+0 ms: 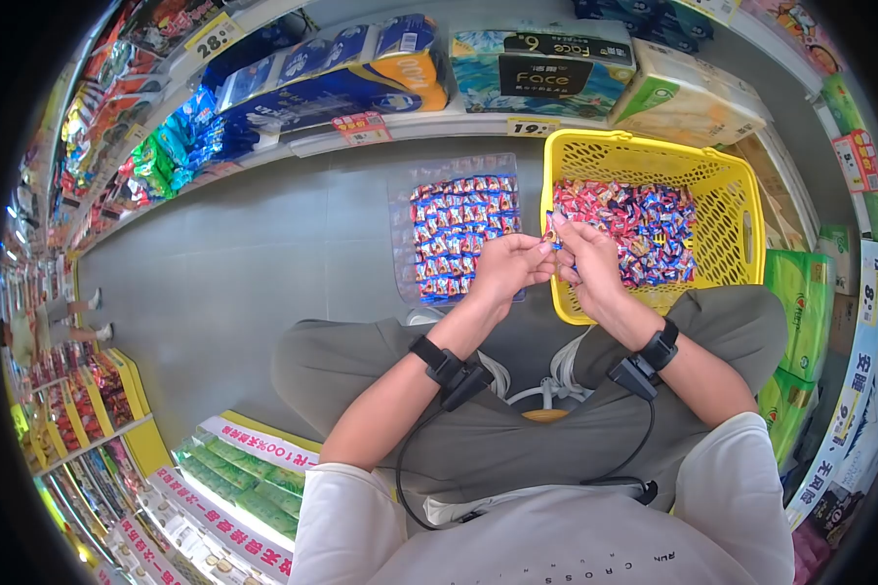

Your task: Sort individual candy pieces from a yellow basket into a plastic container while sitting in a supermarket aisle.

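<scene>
My left hand [510, 268] and my right hand [587, 258] meet over the left rim of the yellow basket [741, 185]. Their fingers pinch one small wrapped candy [552, 234], red and blue, between them. Inside the basket lies a loose heap of red and blue wrapped candies [644, 219]. Left of the basket, a clear plastic tray [403, 219] on the floor holds similar candies [463, 229] in neat rows. My left hand is just past the tray's right edge.
Shelves with tissue packs [541, 73] run along the far side. Green packs [798, 312] stand at the right, and a low display of green packs [249, 478] is at the lower left. Another person's legs [93, 302] show at the far left.
</scene>
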`<state>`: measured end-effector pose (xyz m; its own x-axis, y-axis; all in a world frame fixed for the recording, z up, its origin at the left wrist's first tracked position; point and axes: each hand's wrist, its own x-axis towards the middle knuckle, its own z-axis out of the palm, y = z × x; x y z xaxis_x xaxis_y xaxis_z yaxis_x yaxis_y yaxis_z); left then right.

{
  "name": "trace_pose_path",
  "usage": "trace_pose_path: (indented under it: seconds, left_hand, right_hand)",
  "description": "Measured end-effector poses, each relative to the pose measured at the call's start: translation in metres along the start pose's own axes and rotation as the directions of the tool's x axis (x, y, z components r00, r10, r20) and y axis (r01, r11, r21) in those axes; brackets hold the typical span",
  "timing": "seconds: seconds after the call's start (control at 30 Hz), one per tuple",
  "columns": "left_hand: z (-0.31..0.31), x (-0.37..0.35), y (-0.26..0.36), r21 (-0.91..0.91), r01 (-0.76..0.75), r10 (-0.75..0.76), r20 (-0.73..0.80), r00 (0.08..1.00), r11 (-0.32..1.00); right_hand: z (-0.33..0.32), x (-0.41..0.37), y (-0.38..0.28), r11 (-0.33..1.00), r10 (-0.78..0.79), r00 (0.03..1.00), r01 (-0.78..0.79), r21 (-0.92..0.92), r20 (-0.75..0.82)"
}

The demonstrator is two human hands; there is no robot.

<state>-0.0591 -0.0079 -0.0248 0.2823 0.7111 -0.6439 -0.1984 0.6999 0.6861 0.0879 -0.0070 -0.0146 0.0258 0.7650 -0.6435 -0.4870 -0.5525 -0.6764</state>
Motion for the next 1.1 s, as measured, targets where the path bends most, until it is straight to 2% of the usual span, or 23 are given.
trace_pose_path:
  seconds: [0.03, 0.17, 0.23, 0.27, 0.33, 0.37, 0.43, 0.47, 0.53, 0.57, 0.63, 0.67, 0.73, 0.87, 0.97, 1.1]
  left_hand:
    - [0.001, 0.001, -0.003, -0.065, 0.013, -0.014, -0.014, 1.000, 0.998]
    - [0.005, 0.001, -0.010, -0.135, -0.031, 0.026, -0.038, 0.999, 0.990]
    - [0.004, 0.004, -0.012, -0.160, -0.091, 0.067, -0.151, 0.986, 0.983]
    - [0.002, 0.006, -0.012, -0.161, -0.091, 0.066, -0.151, 0.986, 0.983]
    - [-0.011, 0.016, -0.015, -0.194, -0.144, 0.072, -0.335, 0.939, 0.970]
    - [-0.019, 0.022, -0.016, -0.196, -0.144, 0.072, -0.335, 0.939, 0.970]
    - [-0.043, 0.039, -0.023, -0.225, -0.194, 0.052, -0.518, 0.854, 0.955]
    - [-0.057, 0.048, -0.028, -0.226, -0.195, 0.051, -0.519, 0.853, 0.954]
    - [-0.093, 0.073, -0.048, -0.197, -0.210, 0.027, -0.665, 0.746, 0.958]
    - [-0.114, 0.084, -0.059, -0.198, -0.210, 0.027, -0.664, 0.747, 0.957]
    - [-0.153, 0.099, -0.077, -0.125, -0.101, -0.020, -0.718, 0.696, 0.987]
    - [-0.165, 0.103, -0.082, -0.123, -0.095, -0.022, -0.716, 0.698, 0.988]
    - [-0.180, 0.107, -0.083, -0.108, 0.010, -0.088, -0.751, 0.655, 0.994]
    - [-0.197, 0.114, -0.087, -0.181, 0.058, -0.166, -0.670, 0.723, 0.982]
    - [-0.207, 0.118, -0.090, -0.139, 0.146, -0.201, -0.657, 0.726, 0.979]
    - [-0.198, 0.116, -0.084, -0.163, 0.134, -0.210, -0.676, 0.707, 0.977]
  right_hand:
    - [-0.002, 0.002, 0.001, 1.000, 0.002, 1.000, -0.002, 0.009, 0.003]
    - [0.000, 0.001, -0.001, 0.999, 0.039, 0.999, -0.039, 0.005, -0.003]
    - [0.001, -0.002, -0.002, 0.999, 0.050, 0.999, -0.050, -0.002, 0.008]
    - [0.001, -0.003, -0.002, 0.998, 0.060, 0.998, -0.060, -0.008, 0.019]
    - [-0.004, 0.001, 0.001, 0.996, 0.086, 0.996, -0.087, 0.028, 0.038]
    - [-0.006, 0.002, 0.002, 0.991, 0.110, 0.992, -0.113, 0.065, 0.058]
    - [-0.004, 0.002, 0.001, 0.989, 0.128, 0.991, -0.131, 0.068, 0.046]
    - [-0.003, 0.002, 0.001, 0.986, 0.145, 0.989, -0.147, 0.074, 0.035]
    - [0.000, 0.000, 0.000, 0.986, 0.156, 0.987, -0.158, 0.057, 0.036]
    - [0.000, 0.000, 0.000, 0.985, 0.167, 0.985, -0.169, 0.042, 0.036]
    - [0.000, -0.001, -0.002, 0.984, 0.171, 0.985, -0.172, 0.037, 0.033]
    - [0.000, -0.001, -0.001, 0.984, 0.175, 0.984, -0.176, 0.030, 0.036]
    - [-0.003, 0.000, -0.001, 0.983, 0.181, 0.983, -0.182, 0.025, 0.040]
    - [-0.004, 0.001, -0.001, 0.977, 0.210, 0.977, -0.211, 0.027, 0.045]
    - [0.002, -0.002, -0.003, 0.977, 0.212, 0.977, -0.212, 0.023, 0.025]
    - [-0.001, 0.001, -0.002, 0.975, 0.218, 0.976, -0.219, 0.027, 0.028]
